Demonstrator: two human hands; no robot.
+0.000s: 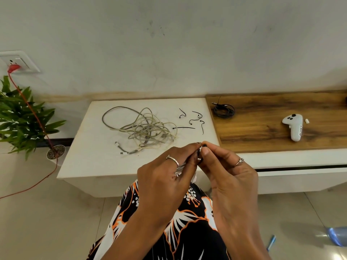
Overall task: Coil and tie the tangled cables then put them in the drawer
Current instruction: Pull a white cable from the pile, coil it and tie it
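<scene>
Two hands meet over the white table's [78,166] front edge: the left hand [165,177] grips a small bundle of white cable [180,167], the right hand [225,171] pinches a black tie [204,145]. Tangled cables [144,128] lie mid-table.

Grey-beige cables [142,126], black ties [195,119], white worktop [84,156], brown wood-grain shelf [272,128], red plug [13,68], black-orange-white floral skirt [187,231].

Matt white table [90,147], grained wood counter [272,132], glossy plastic controller [294,126]
</scene>
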